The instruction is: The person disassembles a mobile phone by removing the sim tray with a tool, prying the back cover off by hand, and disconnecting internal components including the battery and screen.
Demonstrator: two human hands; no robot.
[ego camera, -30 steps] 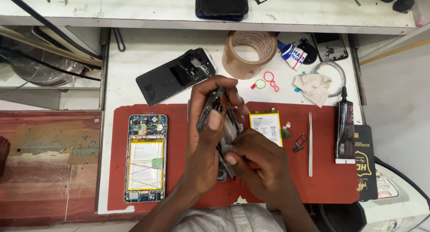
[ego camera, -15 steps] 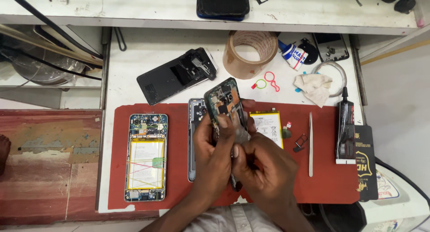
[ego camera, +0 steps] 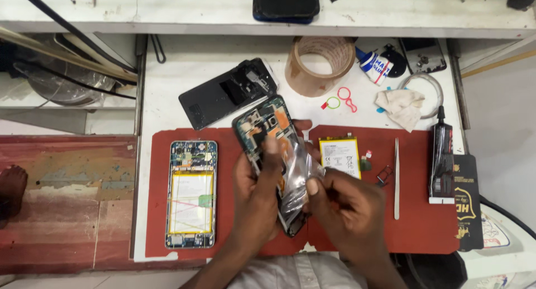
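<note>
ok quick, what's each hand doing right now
Left hand: closed around the opened phone, holding it up.
Right hand: fingers pinching the clear plastic film on the phone.

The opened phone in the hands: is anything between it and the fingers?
Nothing visible. The left hand grips the phone directly; the right hand pinches a clear film lying on the phone's open side.

White surface (ego camera: 167, 71) spreads under bright, even light, scuffed and stained in places; a raised white shelf (ego camera: 167, 10) runs along its far edge; a worn red mat (ego camera: 435, 233) covers the near part; to the left, a reddish-brown wooden top (ego camera: 61, 211), scratched and faded.
</note>
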